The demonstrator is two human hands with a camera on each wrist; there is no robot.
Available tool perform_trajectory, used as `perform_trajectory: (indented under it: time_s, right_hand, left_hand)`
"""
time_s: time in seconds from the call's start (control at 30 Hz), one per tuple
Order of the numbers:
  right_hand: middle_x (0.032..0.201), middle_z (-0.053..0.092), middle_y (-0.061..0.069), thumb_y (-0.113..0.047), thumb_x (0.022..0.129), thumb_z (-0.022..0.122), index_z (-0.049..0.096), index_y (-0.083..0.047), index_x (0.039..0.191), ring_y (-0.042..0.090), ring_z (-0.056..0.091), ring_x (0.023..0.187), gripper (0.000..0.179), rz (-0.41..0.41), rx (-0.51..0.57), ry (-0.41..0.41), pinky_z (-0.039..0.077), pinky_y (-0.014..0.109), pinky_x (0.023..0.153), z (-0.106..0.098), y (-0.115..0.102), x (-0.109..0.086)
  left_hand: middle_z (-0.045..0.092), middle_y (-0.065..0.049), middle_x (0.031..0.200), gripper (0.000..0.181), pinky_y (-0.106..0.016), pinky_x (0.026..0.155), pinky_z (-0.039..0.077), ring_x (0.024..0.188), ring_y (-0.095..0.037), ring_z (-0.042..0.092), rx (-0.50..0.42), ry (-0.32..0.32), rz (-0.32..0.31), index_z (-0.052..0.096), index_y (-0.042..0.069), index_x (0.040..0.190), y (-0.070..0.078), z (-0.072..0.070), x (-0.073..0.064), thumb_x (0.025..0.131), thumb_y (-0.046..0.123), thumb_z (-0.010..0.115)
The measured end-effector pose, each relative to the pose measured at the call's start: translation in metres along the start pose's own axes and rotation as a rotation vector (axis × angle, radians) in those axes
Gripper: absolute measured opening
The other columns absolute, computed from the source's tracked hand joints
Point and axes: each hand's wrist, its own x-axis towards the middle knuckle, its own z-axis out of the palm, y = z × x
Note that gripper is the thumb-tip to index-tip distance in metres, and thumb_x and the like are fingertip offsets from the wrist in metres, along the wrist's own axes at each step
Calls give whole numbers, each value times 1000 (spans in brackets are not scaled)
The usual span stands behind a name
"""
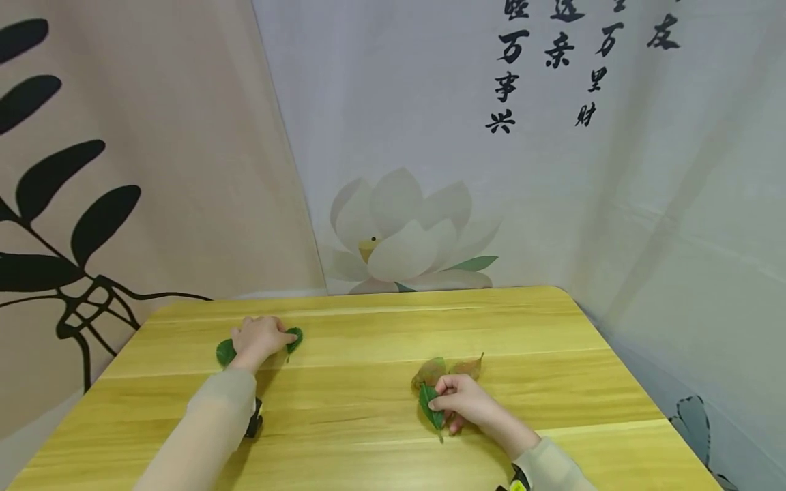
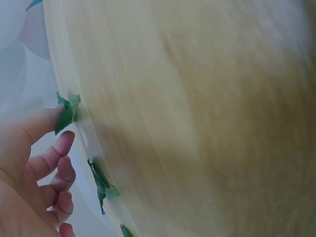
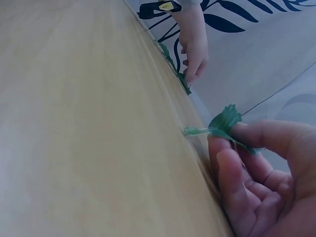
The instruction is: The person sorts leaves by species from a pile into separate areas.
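On the far left of the table, the left hand (image 1: 259, 339) reaches over two green leaves. Its thumb tip touches the right-hand leaf (image 2: 65, 114), while the other fingers curve loosely, apart from that leaf in the left wrist view. A second leaf (image 1: 226, 352) lies at the hand's left side, partly covered by it. Nearer the front right, the right hand (image 1: 463, 401) pinches a green leaf (image 3: 225, 122) between thumb and fingertips, its stem pointing toward the table's front. Two yellowish-brown leaves, one on the left (image 1: 428, 374) and one on the right (image 1: 468, 367), lie just behind this hand.
The wooden table (image 1: 344, 409) has rounded far corners. Behind it hang a beige cloth (image 1: 202, 136) with dark painted leaves and a pale cloth (image 1: 393, 102) with a lotus and black characters. Dark bands with devices sit at both wrists.
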Motion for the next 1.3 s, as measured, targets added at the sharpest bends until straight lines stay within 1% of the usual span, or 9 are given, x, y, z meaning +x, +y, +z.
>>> perform_trajectory:
  time_s: [0.2, 0.33, 0.5, 0.6, 0.73, 0.9, 1.03, 1.2, 1.3]
  right_hand:
    - [67, 61, 4, -5, 83, 68, 57, -1, 89, 10, 57, 51, 13, 4, 0, -10, 47, 21, 43, 0, 0, 1]
    - [68, 60, 4, -3, 83, 68, 57, 0, 89, 10, 57, 50, 13, 6, 26, -16, 48, 21, 43, 1, -1, 1]
    - [68, 58, 5, -2, 83, 67, 56, 1, 90, 11, 57, 51, 13, 1, 55, -31, 49, 22, 45, 0, -3, 1]
    - [69, 58, 4, -3, 84, 68, 57, 1, 91, 11, 57, 52, 13, -1, 62, -40, 49, 22, 46, -1, -2, 0]
    - [67, 58, 5, -3, 84, 68, 57, 1, 92, 11, 56, 51, 14, 1, 88, -38, 49, 22, 45, -2, 0, 1]
    - [67, 58, 4, -3, 84, 68, 57, 1, 91, 9, 55, 49, 14, 5, 100, -33, 48, 22, 44, -4, 0, 3]
    - [68, 58, 4, -3, 84, 68, 57, 1, 90, 9, 54, 49, 14, 8, 104, -34, 48, 22, 44, -3, -1, 2]
    - [69, 58, 4, -3, 84, 68, 57, 0, 90, 9, 55, 51, 13, 9, 108, -36, 48, 22, 45, -3, -1, 2]
    - [69, 58, 4, -3, 83, 68, 57, 0, 90, 10, 54, 51, 13, 8, 107, -29, 48, 22, 45, -3, 0, 2]
  left_hand:
    - [66, -9, 99, 27, -59, 87, 23, 117, -48, 38, -28, -7, -18, 68, 12, 87, 1, -1, -2, 90, 39, 67]
    - [63, -5, 85, 28, -59, 87, 21, 118, -49, 38, -54, -6, -22, 63, 14, 75, -1, 1, -2, 91, 37, 66]
    - [58, -3, 73, 29, -59, 87, 19, 98, -40, 48, -68, 5, -19, 60, 13, 70, -7, 7, 0, 91, 33, 67]
    - [62, -3, 81, 19, -61, 87, 21, 93, -37, 50, -60, 18, -1, 65, 13, 81, -9, 11, 2, 91, 29, 66]
    - [66, -7, 97, 8, -61, 86, 21, 99, -39, 49, -65, 30, 44, 66, 14, 97, -11, 13, 6, 92, 20, 64]
    - [67, -10, 106, 17, -55, 81, 21, 102, -40, 47, -85, 24, 88, 69, 18, 102, -11, 13, 11, 92, 10, 58]
    - [67, -12, 110, 26, -54, 80, 20, 102, -39, 46, -86, 13, 104, 72, 20, 101, -9, 10, 7, 89, 6, 54]
    - [66, -12, 118, 24, -60, 88, 18, 113, -43, 43, -61, 3, 134, 74, 19, 106, -6, 6, 1, 91, 10, 57]
    - [66, -12, 120, 23, -61, 90, 16, 120, -43, 40, -34, -10, 171, 75, 17, 110, -2, 4, -2, 92, 13, 61]
